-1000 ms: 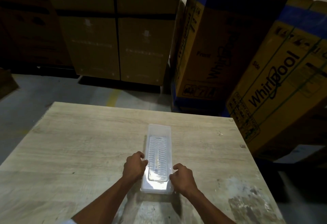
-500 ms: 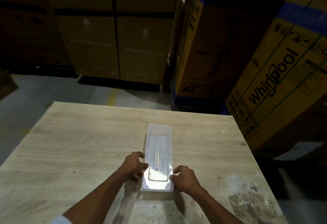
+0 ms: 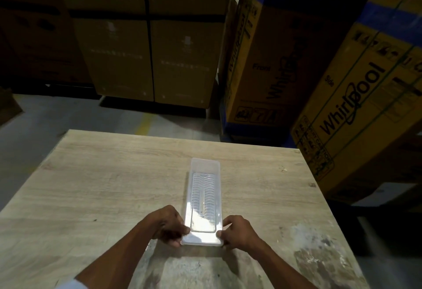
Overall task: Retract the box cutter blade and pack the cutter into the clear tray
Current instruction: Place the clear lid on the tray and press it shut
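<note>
A long clear plastic tray [image 3: 203,166] with a ribbed floor lies lengthwise on the wooden table [image 3: 114,186], its near end glaring white. My left hand [image 3: 167,224] grips the tray's near left corner. My right hand [image 3: 239,231] grips the near right corner. A thin pale strip [image 3: 202,202] lies along the tray's floor; I cannot tell whether it is the box cutter. No cutter shows anywhere else on the table.
Tall cardboard appliance boxes [image 3: 356,97] stand close past the table's right and far edges, with more brown cartons [image 3: 148,49] behind. Grey concrete floor [image 3: 34,124] lies to the left. A worn pale patch [image 3: 319,261] marks the table's near right.
Both hands slid back along the tray's sides toward its near corners. The tray stayed roughly where it was.
</note>
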A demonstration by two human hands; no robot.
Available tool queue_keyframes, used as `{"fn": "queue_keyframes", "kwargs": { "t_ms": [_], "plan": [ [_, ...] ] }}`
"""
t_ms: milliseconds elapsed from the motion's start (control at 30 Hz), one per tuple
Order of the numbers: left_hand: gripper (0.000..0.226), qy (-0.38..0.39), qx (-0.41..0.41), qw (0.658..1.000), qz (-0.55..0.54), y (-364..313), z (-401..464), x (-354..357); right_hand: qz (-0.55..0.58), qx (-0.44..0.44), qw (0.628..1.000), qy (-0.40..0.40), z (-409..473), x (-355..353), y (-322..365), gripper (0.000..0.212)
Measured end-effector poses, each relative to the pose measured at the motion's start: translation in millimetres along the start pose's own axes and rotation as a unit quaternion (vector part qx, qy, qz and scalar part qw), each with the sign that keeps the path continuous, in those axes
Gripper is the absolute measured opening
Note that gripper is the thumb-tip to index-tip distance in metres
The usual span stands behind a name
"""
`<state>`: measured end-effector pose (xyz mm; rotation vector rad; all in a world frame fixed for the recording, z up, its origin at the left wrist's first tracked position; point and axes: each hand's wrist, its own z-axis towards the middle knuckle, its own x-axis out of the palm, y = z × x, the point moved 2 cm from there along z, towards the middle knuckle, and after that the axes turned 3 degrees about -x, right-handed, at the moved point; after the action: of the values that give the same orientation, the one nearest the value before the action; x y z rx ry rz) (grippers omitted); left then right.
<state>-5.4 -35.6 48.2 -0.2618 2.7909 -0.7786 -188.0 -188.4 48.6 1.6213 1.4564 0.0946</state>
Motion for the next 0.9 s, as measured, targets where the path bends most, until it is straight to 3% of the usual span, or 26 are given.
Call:
{"fn": "queue_keyframes", "kwargs": {
  "t_ms": [533,900],
  "plan": [
    [0.018,-0.028,0.009,0.999,-0.015,0.3,-1.7,0.2,0.015,0.019,1.0,-0.018,-1.8,1.8,2.0,0.029],
    [0.023,-0.054,0.019,0.998,0.012,-1.7,-4.5,-0.2,0.037,0.06,0.997,-0.029,2.3,-2.7,0.7,0.041]
  ]
}}
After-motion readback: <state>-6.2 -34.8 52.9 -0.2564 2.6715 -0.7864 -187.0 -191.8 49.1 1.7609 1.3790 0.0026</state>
